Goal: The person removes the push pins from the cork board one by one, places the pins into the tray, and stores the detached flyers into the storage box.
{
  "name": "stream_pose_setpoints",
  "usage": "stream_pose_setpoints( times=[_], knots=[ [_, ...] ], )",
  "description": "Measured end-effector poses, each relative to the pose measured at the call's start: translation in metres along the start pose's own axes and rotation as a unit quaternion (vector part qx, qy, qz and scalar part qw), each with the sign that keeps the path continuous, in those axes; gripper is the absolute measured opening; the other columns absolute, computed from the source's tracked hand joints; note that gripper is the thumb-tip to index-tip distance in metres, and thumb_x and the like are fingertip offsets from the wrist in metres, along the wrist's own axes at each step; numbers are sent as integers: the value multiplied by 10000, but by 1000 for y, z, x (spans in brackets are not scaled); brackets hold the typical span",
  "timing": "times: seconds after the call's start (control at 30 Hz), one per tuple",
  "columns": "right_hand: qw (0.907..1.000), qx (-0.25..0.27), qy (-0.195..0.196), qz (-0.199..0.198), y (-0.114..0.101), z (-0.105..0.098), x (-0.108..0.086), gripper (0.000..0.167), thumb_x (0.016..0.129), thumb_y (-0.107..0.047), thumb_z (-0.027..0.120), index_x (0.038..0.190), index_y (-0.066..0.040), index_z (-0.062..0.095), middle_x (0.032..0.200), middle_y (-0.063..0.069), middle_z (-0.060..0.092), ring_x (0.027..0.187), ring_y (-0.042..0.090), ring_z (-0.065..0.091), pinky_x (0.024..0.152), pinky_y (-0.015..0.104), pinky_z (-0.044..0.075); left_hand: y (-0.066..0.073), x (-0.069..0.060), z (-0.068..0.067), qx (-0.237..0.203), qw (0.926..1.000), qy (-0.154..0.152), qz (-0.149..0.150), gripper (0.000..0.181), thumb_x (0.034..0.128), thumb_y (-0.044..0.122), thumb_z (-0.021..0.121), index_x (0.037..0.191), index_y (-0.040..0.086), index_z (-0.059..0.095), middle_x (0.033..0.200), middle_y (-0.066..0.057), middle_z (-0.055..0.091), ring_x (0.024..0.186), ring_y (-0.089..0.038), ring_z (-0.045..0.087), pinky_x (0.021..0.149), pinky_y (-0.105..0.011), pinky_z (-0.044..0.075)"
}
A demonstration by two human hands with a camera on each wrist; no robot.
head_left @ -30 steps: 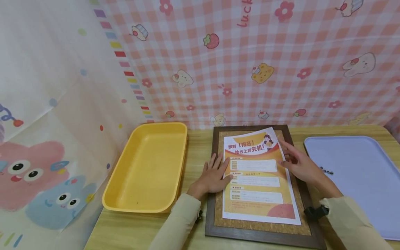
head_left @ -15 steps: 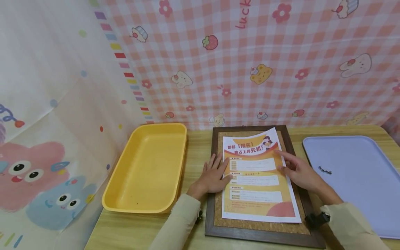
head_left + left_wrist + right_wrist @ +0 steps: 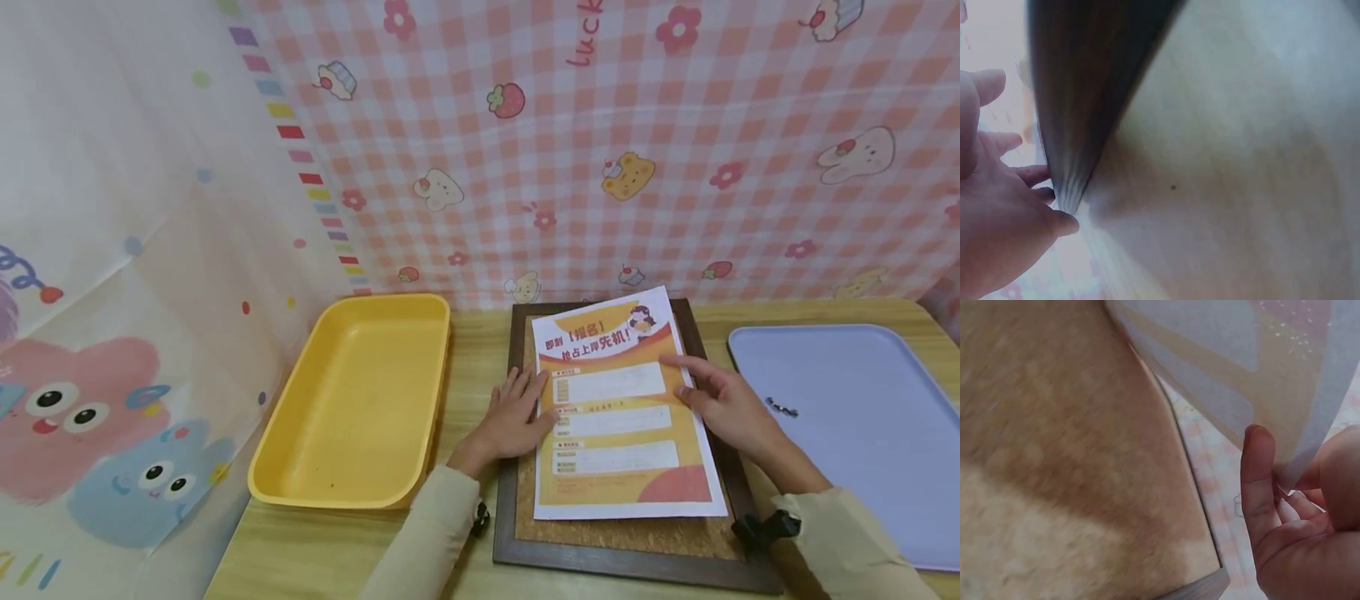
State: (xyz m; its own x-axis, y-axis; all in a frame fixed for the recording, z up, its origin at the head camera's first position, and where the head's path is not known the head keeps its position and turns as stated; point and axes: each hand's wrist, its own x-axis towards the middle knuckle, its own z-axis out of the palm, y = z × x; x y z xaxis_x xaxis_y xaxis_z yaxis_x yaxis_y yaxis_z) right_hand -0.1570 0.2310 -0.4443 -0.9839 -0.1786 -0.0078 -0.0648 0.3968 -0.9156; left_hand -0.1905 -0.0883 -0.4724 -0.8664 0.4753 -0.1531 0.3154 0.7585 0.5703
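Observation:
A printed orange, yellow and white poster (image 3: 615, 425) lies over a dark-framed cork board (image 3: 637, 539), tilted a little against it. My right hand (image 3: 735, 417) pinches the sheet at its right edge between thumb and fingers. From the right wrist camera, the paper (image 3: 1297, 381) stands off the bare cork (image 3: 1060, 425), held by the right hand (image 3: 1297, 550). My left hand (image 3: 506, 423) rests on the board's left side, fingers spread, thumb at the poster's left edge. In the left wrist view, that hand (image 3: 997, 206) lies along the dark frame (image 3: 1079, 94).
To the left stands a yellow tray (image 3: 352, 392). On the right is a pale purple tray (image 3: 862, 467) with small dark metallic pieces (image 3: 782, 407) on it. A checked pink cloth (image 3: 480, 150) hangs behind the wooden table (image 3: 270, 550).
The poster has risen off the cork and shifted slightly toward the board's top. My right hand now pinches its edge, with the index finger shifted onto the sheet. My left hand stays nearly still.

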Motion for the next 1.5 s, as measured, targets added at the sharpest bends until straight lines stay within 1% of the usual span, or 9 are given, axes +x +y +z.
stream_pose_setpoints(
  times=[0.27,0.47,0.63,0.73,0.87,1.0,1.17,1.33,1.5],
  knots=[
    [9985,527,143,-66,-12,-4,0,489,1052,-200,502,1513,-68,406,1381,295,500,885,50,673,694,295,587,0,-2,-7,-1274,9907,368,302,709,1045,368,463,1613,154,95,1650,-111,170,1524,-271,119,1223,-510,91],
    [9968,729,304,-150,-19,-2,2,493,1046,-235,516,1509,-89,426,1476,245,427,968,4,630,736,235,573,6,-8,-19,-3097,9502,309,145,672,1046,276,506,1605,297,132,1423,-58,513,1184,-171,581,1050,-405,436],
    [9970,644,401,-167,-27,1,5,493,1038,-275,533,1504,-140,450,1573,157,354,1334,152,450,825,121,502,9,-14,-31,-3825,9231,334,-212,603,1047,256,509,1584,310,240,1387,-78,527,1104,-185,617,967,-363,498],
    [9946,916,385,-284,-32,5,6,480,1033,-257,544,1490,-130,469,1505,75,450,1306,174,493,813,147,527,8,-18,-38,-3933,9174,478,-372,562,1045,229,513,1567,274,312,1385,-92,533,1120,-190,600,1003,-388,468],
    [9885,1421,291,-436,-36,10,9,465,1032,-212,546,1478,-99,476,1338,-47,523,970,64,656,730,256,587,6,-22,-45,-4290,9001,579,-500,532,1036,179,528,1544,229,377,1383,-131,547,1118,-212,615,980,-403,488],
    [9846,1704,176,-359,-41,14,12,469,1031,-213,549,1482,-110,469,1303,-55,525,941,60,682,738,277,594,5,-25,-50,-4562,8861,616,-535,533,1022,145,550,1530,218,404,1386,-147,550,1115,-205,622,934,-335,519],
    [9825,1836,173,-273,-46,17,15,474,1021,-196,569,1479,-117,476,1217,-62,586,914,82,690,738,274,593,4,-30,-56,-4699,8785,660,-557,544,1007,111,565,1516,238,422,1374,-134,559,1073,-191,636,887,-302,533],
    [9787,2024,177,-301,-51,24,18,465,1016,-164,575,1468,-103,486,1219,-47,592,882,101,703,724,288,598,3,-36,-64,-4655,8812,586,-579,527,1000,125,584,1492,258,453,1362,-106,576,1021,-198,670,857,-334,552],
    [9792,2025,95,-122,-58,31,23,471,1029,-170,548,1489,-118,459,1393,145,501,899,91,696,750,286,594,-1,-44,-75,-4521,8882,585,-581,509,986,82,597,1462,235,497,1355,-105,591,1006,-220,690,865,-365,570]
  ],
)
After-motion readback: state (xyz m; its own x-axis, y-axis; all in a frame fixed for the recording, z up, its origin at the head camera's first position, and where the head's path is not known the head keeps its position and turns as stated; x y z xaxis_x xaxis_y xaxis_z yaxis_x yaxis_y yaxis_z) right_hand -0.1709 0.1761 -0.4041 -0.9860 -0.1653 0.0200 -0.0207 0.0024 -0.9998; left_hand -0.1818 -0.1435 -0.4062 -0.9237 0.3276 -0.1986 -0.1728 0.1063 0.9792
